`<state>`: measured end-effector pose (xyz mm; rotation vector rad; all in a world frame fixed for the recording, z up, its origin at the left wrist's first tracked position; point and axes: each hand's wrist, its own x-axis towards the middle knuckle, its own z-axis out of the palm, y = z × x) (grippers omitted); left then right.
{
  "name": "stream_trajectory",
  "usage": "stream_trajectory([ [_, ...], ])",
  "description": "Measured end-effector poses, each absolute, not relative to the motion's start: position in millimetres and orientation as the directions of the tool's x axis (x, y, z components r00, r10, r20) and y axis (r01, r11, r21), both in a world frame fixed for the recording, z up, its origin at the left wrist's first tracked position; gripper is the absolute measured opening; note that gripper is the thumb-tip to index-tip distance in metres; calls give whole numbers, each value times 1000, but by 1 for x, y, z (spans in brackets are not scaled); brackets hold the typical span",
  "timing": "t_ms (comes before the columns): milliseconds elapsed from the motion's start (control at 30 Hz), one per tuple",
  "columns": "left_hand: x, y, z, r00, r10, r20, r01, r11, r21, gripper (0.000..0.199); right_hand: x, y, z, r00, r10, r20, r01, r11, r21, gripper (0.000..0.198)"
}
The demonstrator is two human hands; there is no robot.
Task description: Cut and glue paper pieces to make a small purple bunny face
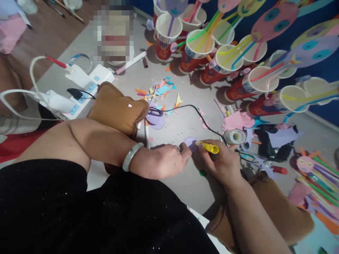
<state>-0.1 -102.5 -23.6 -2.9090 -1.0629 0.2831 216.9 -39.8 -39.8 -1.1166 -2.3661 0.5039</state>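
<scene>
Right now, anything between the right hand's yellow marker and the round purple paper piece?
Nothing visible: the yellow plastic marker in the right hand has its end at the edge of the round purple paper piece. The thin black cable runs beyond them.

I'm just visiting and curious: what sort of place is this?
Probably a craft workspace: colourful paper scraps lie scattered, decorated cutouts rise from red cups, and the right hand holds what looks like a yellow marker.
</scene>
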Motion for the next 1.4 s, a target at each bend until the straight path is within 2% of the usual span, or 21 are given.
stream_trajectory([
  [67,-1,-102,-25,751,644,-149,637,-765,-94,46,219,-40,-44,-465,842,273,647,534,-544,13],
  [200,-1,-102,-26,756,638,-145,632,-770,-89,45,225,-43,-47,-248,936,249,629,351,-693,18],
  [267,-2,-102,-25,767,628,-132,619,-778,-107,45,224,-44,-44,-290,917,273,620,397,-677,16],
  [400,-2,-103,-21,760,633,-144,622,-774,-119,44,218,-44,-37,-571,783,245,574,595,-563,12],
  [467,-1,-103,-21,758,633,-158,622,-774,-118,44,215,-42,-38,-619,752,227,570,629,-529,11],
  [600,-1,-102,-24,767,628,-132,615,-778,-134,47,219,-42,-45,-506,822,262,640,561,-525,14],
  [733,-1,-102,-23,749,644,-158,639,-764,-87,46,225,-44,-47,-302,915,268,660,404,-633,18],
  [800,-1,-101,-21,749,640,-172,638,-767,-72,47,224,-45,-43,-347,896,276,637,442,-632,16],
  [900,-1,-101,-19,750,635,-186,634,-770,-75,46,217,-45,-38,-553,794,251,583,584,-565,12],
  [967,-1,-101,-19,748,634,-195,631,-771,-88,45,214,-44,-38,-611,757,232,569,624,-535,12],
  [1067,-1,-102,-21,752,638,-164,632,-769,-96,45,214,-42,-43,-532,808,254,620,576,-533,13],
  [1167,-2,-103,-23,745,650,-147,645,-759,-88,45,219,-43,-46,-364,895,259,669,444,-595,18],
  [1233,-2,-103,-22,743,653,-146,648,-756,-88,46,221,-44,-45,-309,915,260,671,404,-622,17],
  [1400,-2,-104,-23,759,638,-133,631,-770,-94,46,216,-45,-39,-550,807,213,599,559,-573,15],
])
